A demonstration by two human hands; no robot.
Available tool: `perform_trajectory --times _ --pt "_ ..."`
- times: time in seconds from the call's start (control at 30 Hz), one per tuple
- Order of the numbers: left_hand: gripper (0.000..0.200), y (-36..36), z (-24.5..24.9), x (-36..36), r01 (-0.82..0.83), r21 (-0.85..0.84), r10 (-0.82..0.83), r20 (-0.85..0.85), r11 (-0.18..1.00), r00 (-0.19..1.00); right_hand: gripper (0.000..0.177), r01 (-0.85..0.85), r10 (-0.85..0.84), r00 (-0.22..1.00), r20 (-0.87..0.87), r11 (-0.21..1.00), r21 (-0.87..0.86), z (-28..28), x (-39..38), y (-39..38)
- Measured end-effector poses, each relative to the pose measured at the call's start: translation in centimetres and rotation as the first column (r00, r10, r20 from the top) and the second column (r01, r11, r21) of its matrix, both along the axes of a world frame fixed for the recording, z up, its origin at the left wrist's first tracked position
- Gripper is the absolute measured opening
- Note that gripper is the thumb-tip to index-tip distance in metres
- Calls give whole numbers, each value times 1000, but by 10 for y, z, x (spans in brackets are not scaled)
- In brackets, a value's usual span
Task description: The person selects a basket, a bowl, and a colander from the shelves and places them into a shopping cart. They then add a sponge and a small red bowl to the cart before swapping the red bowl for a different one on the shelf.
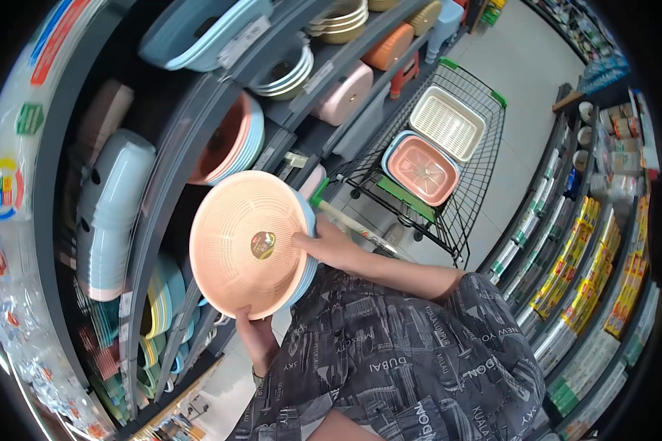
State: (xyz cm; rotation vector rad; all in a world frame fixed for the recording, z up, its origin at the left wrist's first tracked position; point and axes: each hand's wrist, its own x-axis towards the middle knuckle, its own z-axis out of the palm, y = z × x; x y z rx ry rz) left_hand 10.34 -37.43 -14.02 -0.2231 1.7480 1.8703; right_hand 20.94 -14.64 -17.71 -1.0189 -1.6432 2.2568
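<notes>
A round peach colander [232,220] with a dark oval label faces the camera, and light blue rims show behind its right side like a stack. My right hand [332,246] grips the right rim, thumb over the inside and fingers behind. At the lower rim, my left hand [256,336] holds on with its thumb inside; its other fingers are mostly hidden. The colander is in front of the shelves, close to a stack of pink and blue basins [235,143].
A black wire cart [485,158] holds a white basket [449,121] and a pink basket [423,169] over a blue one. Shelves at left carry blue containers [114,213] and basins. Packaged goods line the right shelves [566,279].
</notes>
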Motion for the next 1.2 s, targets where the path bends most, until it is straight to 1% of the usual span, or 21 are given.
perform_trajectory --times 0.07,0.13,0.2,0.23,0.33,0.4,0.43,0.53,0.6,0.63,0.67,0.7,0.77,0.8,0.83,0.87,0.93,1.0,1.07,1.13,1.2 --pt "68 13 -3 -1 172 -67 -169 49 983 984 97 155 -154 988 30 986 -61 -14 19 6" --pt "70 37 -3 2 277 -84 -272 71 957 960 97 220 -218 975 41 974 -58 -37 40 14" --pt "71 65 -8 6 407 -93 -406 34 908 913 88 318 -312 946 91 946 -61 -43 66 25" --pt "64 81 -12 9 474 -36 -473 19 880 881 75 383 -385 922 -29 922 -58 -29 82 33" --pt "53 134 -39 18 585 -22 -586 -6 810 811 71 546 -542 838 62 833 -91 -33 125 55" --pt "47 180 -53 34 646 -23 -646 -45 763 762 69 645 -643 764 54 756 -115 -61 151 68" --pt "47 202 -68 36 705 -14 -705 -38 709 708 69 715 -707 698 115 696 -59 -59 162 75" --pt "43 279 -109 49 853 -58 -853 33 519 521 66 776 -741 625 248 623 -95 -107 201 100" --pt "37 329 -140 57 914 -135 -896 187 383 404 60 837 -806 544 233 541 -84 -101 218 109" --pt "35 350 -158 61 946 -83 -913 249 314 324 56 857 -821 508 260 511 -64 -150 228 119" --pt "32 371 -180 65 969 -24 -922 303 247 243 56 862 -826 499 264 503 -56 -169 232 126" --pt "34 389 -213 68 970 5 -904 364 243 225 55 884 -839 461 290 463 -65 -182 237 132" --pt "35 416 -260 75 977 -9 -877 439 212 194 53 918 -872 394 291 390 -74 -223 242 138" --pt "36 426 -281 80 982 -32 -845 504 185 176 52 917 -867 391 309 396 -48 -244 245 141" --pt "39 434 -299 85 975 -113 -812 540 190 221 53 918 -862 387 326 393 -51 -262 246 143" --pt "39 437 -317 87 976 -112 -810 543 189 219 54 920 -858 384 343 389 -56 -279 249 145" --pt "37 440 -342 93 959 -240 -829 499 150 255 55 918 -840 382 385 393 -53 -305 254 148" --pt "37 440 -374 88 952 -256 -802 526 168 283 52 912 -835 405 373 398 -98 -335 255 146" --pt "39 438 -408 77 956 -174 -773 562 238 295 51 902 -814 426 395 417 -114 -349 251 149" --pt "40 435 -422 76 946 -166 -749 579 279 323 51 891 -792 447 416 436 -127 -375 248 148" --pt "39 431 -435 78 926 -155 -776 509 344 373 55 923 -858 384 341 361 -131 -413 242 142"
